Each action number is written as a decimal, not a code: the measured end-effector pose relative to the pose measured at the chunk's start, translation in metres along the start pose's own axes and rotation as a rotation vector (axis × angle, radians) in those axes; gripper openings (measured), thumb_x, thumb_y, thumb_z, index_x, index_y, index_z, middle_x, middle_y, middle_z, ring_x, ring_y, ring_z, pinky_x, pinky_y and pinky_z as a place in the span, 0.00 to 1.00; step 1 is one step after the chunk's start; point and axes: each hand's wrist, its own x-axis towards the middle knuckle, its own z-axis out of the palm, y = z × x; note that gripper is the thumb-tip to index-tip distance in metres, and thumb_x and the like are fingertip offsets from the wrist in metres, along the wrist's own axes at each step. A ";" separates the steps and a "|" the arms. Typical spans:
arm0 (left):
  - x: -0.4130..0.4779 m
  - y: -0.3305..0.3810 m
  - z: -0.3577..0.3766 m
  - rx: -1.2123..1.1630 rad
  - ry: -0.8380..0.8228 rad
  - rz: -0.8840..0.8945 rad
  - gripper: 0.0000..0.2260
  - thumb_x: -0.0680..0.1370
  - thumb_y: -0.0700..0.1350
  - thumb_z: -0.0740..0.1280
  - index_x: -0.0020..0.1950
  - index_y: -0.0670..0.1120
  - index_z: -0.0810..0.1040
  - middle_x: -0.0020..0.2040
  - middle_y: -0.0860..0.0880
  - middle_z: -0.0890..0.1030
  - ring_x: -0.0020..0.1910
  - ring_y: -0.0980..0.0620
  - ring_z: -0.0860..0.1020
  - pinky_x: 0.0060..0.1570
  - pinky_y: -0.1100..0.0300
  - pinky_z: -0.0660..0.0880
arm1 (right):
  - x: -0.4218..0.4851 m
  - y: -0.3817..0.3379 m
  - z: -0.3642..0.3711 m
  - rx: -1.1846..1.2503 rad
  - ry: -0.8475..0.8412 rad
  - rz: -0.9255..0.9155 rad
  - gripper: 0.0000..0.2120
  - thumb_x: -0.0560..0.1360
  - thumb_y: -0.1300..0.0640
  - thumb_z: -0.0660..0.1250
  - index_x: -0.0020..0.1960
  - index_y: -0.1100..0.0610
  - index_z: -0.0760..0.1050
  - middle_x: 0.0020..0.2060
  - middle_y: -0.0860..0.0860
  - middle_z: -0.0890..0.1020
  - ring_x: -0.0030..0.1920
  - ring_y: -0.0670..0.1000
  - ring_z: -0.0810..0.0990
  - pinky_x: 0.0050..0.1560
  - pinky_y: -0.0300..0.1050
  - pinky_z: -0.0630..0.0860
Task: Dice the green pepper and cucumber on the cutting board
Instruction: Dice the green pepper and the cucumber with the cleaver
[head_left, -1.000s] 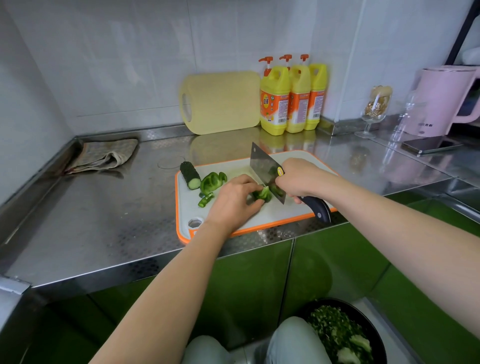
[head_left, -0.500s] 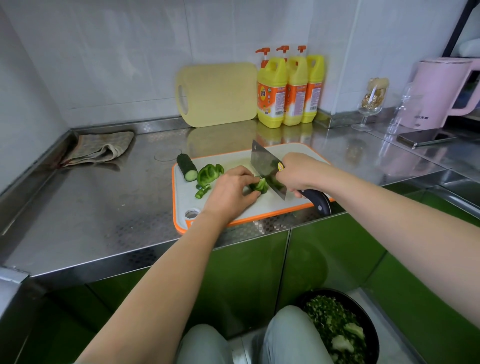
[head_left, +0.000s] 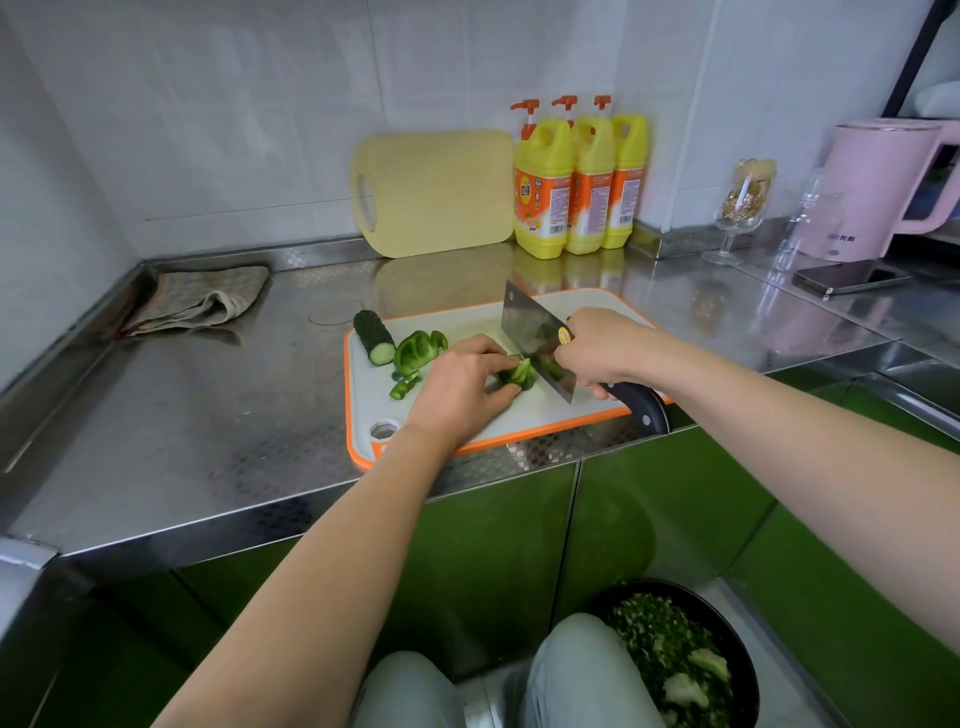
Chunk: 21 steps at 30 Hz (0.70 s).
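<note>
On the board, the left hand pins a pepper piece under curled fingers. The right hand grips the cleaver, blade just beside those fingertips. Barely anything has shifted in the last second, same grips, same spot, so dicing looks mid-stride, with more pepper and the cucumber waiting at the board's left.

Bright, even light; steel counter glares, edges bow, perhaps slightly soft.
</note>
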 end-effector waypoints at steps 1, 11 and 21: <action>0.000 0.000 0.000 0.001 -0.001 -0.001 0.12 0.72 0.45 0.74 0.54 0.44 0.85 0.49 0.48 0.81 0.47 0.49 0.79 0.48 0.56 0.76 | 0.000 0.000 0.000 -0.005 0.009 -0.002 0.09 0.74 0.67 0.57 0.37 0.64 0.72 0.26 0.57 0.76 0.25 0.54 0.71 0.27 0.37 0.65; 0.001 0.000 0.000 0.015 -0.003 -0.001 0.12 0.72 0.45 0.74 0.54 0.44 0.85 0.50 0.48 0.81 0.48 0.48 0.79 0.48 0.56 0.76 | -0.004 0.002 0.001 -0.044 -0.012 0.012 0.08 0.74 0.67 0.58 0.39 0.64 0.73 0.29 0.58 0.78 0.29 0.55 0.73 0.26 0.36 0.65; 0.000 0.001 0.000 0.003 -0.007 -0.005 0.11 0.72 0.45 0.74 0.53 0.44 0.85 0.49 0.48 0.81 0.47 0.48 0.79 0.48 0.56 0.76 | -0.003 0.002 -0.001 -0.031 -0.004 0.011 0.08 0.75 0.66 0.57 0.39 0.63 0.73 0.32 0.58 0.78 0.30 0.55 0.73 0.27 0.37 0.66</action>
